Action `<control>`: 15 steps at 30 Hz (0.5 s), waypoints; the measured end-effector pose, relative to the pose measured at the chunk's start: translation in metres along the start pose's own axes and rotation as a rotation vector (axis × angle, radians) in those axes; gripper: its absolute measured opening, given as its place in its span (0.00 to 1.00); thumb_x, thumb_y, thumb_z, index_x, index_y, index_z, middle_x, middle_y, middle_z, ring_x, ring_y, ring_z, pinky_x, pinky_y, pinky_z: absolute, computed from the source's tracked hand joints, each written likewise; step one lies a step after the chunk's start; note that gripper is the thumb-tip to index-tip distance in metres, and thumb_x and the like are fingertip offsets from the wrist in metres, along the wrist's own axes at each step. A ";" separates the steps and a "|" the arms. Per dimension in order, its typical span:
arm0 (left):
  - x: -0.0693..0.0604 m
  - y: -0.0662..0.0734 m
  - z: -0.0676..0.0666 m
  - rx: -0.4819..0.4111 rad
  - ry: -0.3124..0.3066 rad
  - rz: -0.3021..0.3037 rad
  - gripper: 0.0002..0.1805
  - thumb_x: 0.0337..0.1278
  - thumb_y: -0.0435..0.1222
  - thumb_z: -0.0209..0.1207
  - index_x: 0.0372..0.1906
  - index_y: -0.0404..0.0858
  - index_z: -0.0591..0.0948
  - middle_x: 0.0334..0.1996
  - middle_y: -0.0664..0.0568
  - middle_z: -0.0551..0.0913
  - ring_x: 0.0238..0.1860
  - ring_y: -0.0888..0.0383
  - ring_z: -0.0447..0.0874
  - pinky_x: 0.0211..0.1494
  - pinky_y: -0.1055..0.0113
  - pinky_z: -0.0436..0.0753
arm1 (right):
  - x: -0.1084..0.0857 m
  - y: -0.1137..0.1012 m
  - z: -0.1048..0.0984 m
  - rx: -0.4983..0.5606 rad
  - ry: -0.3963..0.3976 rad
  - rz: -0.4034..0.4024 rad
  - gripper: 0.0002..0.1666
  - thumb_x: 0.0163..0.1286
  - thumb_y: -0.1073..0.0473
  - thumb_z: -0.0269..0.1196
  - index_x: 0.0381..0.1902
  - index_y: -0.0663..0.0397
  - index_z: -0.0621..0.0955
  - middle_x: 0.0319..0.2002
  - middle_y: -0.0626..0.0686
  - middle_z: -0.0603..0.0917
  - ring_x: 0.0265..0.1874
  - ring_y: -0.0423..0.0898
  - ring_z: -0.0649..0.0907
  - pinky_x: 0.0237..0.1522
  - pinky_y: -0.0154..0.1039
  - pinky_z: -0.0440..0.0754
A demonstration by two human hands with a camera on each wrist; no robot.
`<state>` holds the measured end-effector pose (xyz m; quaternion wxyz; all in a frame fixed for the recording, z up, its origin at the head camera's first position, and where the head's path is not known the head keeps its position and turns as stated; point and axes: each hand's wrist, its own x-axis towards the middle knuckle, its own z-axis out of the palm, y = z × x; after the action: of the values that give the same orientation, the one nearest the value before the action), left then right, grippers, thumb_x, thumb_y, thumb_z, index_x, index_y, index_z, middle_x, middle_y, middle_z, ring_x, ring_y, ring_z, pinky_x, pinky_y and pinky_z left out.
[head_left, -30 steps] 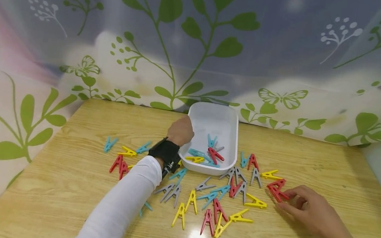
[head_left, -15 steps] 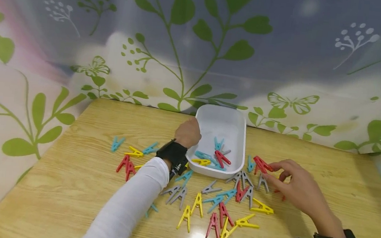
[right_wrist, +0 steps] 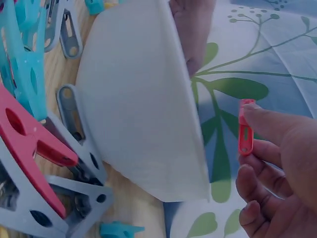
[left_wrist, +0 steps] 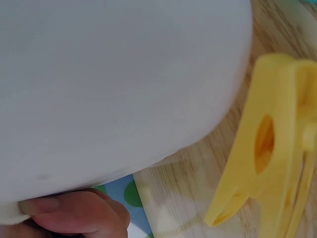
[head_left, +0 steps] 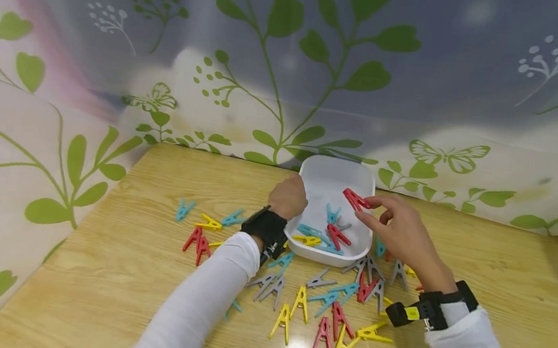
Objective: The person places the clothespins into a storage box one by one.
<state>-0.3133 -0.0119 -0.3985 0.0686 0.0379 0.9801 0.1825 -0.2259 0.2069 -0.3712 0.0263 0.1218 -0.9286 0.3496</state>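
Observation:
My right hand pinches a red clothespin between thumb and fingertips, above the right side of a white plastic tub. The right wrist view shows that clothespin higher than the rim. At the tub's left side, my left hand holds the rim; its curled fingers show against the tub wall in the left wrist view. Inside the tub lie several clothespins, among them a red one, a yellow one and light blue ones.
Loose red, yellow, grey and blue clothespins lie on the wooden table in front of the tub and to both sides. A yellow clothespin is close to the tub's wall. Behind hangs a leaf-patterned cloth.
My right hand has picked up a red clothespin at the right and carried it leftward to over the tub. The left hand stays on the rim. The head view has shifted slightly.

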 end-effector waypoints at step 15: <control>0.002 0.000 0.002 0.012 0.009 0.005 0.21 0.65 0.37 0.55 0.58 0.30 0.69 0.42 0.40 0.81 0.39 0.44 0.83 0.40 0.56 0.81 | -0.029 0.038 -0.015 -0.031 0.057 -0.040 0.23 0.75 0.47 0.52 0.57 0.57 0.78 0.52 0.56 0.77 0.33 0.48 0.78 0.28 0.42 0.75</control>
<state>-0.3146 -0.0108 -0.4005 0.0635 0.0398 0.9813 0.1771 -0.2071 0.2501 -0.3881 0.0618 0.1301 -0.9301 0.3378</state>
